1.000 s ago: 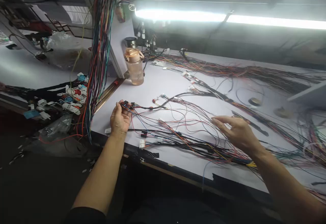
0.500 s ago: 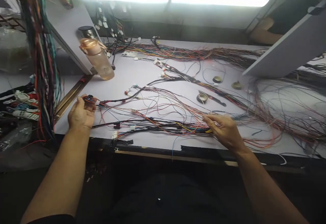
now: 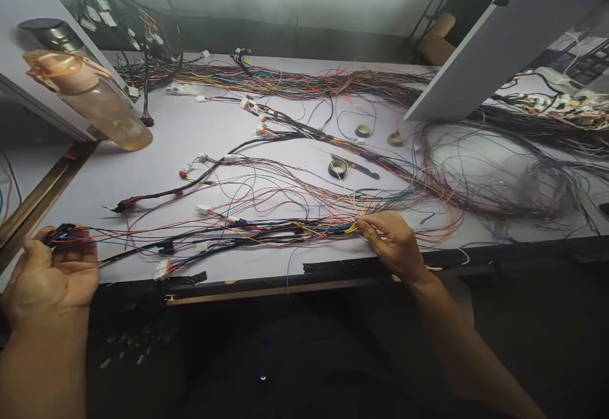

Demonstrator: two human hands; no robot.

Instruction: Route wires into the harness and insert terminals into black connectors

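Holding a black connector at the table's left end, the left hand lies palm up, its grip curled with the thumb against the connector. That cradling probably stops the thin wires running rightward from it from sagging into the others. The right hand has thumb and forefinger pinched at the wire bundle; which strands they take, I cannot tell. The wide spacing of the hands seems meant to draw the strands lengthwise. The bundle lies along the front edge, a white connector at its left, likely for easy reach. Beyond it sits a tape roll, well apart from the water bottle.
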